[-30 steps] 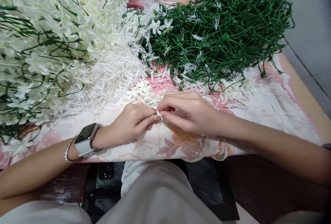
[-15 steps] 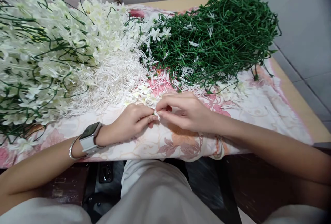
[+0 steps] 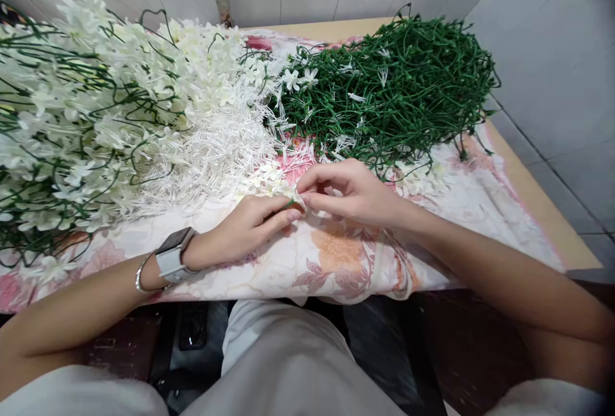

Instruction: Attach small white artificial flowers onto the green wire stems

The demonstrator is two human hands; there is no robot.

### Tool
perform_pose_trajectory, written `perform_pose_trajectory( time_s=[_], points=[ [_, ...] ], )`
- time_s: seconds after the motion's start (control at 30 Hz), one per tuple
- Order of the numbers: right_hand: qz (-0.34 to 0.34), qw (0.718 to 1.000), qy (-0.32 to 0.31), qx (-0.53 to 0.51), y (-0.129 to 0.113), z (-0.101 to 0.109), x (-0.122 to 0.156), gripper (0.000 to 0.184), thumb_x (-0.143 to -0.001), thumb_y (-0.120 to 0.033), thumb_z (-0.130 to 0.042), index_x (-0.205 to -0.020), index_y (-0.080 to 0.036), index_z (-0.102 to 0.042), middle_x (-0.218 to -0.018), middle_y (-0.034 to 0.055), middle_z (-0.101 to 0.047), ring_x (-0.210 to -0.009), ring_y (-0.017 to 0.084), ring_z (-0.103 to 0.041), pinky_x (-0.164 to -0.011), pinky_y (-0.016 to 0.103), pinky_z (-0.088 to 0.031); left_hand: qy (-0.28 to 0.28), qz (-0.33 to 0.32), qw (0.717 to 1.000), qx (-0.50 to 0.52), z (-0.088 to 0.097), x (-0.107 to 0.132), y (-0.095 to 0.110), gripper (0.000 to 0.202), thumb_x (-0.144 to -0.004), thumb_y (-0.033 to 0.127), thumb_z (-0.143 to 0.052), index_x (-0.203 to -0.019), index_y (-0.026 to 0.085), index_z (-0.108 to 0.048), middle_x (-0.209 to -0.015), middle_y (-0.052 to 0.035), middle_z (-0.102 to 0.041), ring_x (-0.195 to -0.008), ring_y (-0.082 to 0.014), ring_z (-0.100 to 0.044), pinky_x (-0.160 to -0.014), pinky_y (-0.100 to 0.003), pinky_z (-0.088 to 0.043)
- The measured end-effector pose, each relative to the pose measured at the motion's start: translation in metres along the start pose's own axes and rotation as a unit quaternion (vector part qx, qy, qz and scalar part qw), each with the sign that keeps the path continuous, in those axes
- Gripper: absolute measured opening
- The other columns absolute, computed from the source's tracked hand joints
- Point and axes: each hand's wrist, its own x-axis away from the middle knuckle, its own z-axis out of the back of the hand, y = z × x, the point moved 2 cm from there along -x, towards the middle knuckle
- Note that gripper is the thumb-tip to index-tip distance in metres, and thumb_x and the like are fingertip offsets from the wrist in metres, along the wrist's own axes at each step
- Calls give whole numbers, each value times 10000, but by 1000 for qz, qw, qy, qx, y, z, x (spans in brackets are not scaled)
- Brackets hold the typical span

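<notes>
My left hand (image 3: 254, 225) is closed, thumb against forefinger, on a green plastic stem (image 3: 291, 202) whose tip just shows. Fingertips of my right hand (image 3: 354, 193) meet it and pinch a small white artificial flower (image 3: 302, 203) at that tip. Most of the flower and stem is hidden by the fingers. Just beyond the hands lie loose white blossoms (image 3: 264, 180) on the floral cloth (image 3: 336, 252). A heap of thin white stamens (image 3: 218, 153) spreads behind my left hand.
White artificial flower sprays (image 3: 96, 115) pile high on the left. A mound of bare green stems (image 3: 394, 92) fills the back right, with more white blossoms (image 3: 423, 177) before it. The wooden table edge (image 3: 542, 204) runs along a tiled wall (image 3: 552, 70).
My right fingertips have moved slightly up and right, and the white flower now sits deeper between the fingers. More of the green tip shows. The camera view has shifted a little.
</notes>
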Motion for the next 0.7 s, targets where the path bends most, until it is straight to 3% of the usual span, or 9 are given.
perform_pose_trajectory(
  time_s=[0.2,0.33,0.43,0.57,0.7],
  points=[
    [-34,999,-4,-40,-6,18,0,101,-745,-191,-657,-713,-120,-592,-642,-9,-584,-561,57,-509,-501,177,-401,98,-94,990,-29,2,7,5,276,-896,278,-521,-1143,158,-527,-1111,-91,-619,-987,-156,-582,-856,-268,-456],
    [-57,994,-47,-85,-6,32,0,119,-742,-227,-685,-732,-131,-615,-586,-18,-591,-509,64,-536,-471,188,-430,132,-127,983,-22,5,9,8,300,-888,226,-517,-1183,176,-511,-1131,-103,-600,-1024,-171,-567,-873,-301,-470],
    [-55,992,-43,-103,-7,40,0,112,-735,-228,-698,-723,-140,-630,-564,-22,-591,-479,62,-538,-454,192,-432,193,-139,971,-12,8,11,6,261,-894,204,-494,-1151,175,-532,-1090,-100,-603,-1002,-172,-556,-849,-310,-467],
    [-36,994,19,-105,-6,51,0,131,-707,-265,-724,-695,-167,-638,-596,-20,-601,-504,63,-537,-466,205,-437,242,-178,953,-19,8,13,5,174,-895,193,-475,-1054,175,-544,-943,-72,-613,-893,-159,-557,-789,-306,-465],
    [0,977,186,-104,3,60,-3,115,-713,-264,-715,-724,-193,-626,-633,-12,-601,-554,85,-546,-519,242,-458,214,-217,951,-60,7,14,9,163,-886,178,-468,-1038,173,-526,-904,-72,-607,-865,-162,-561,-775,-312,-471]
  ],
)
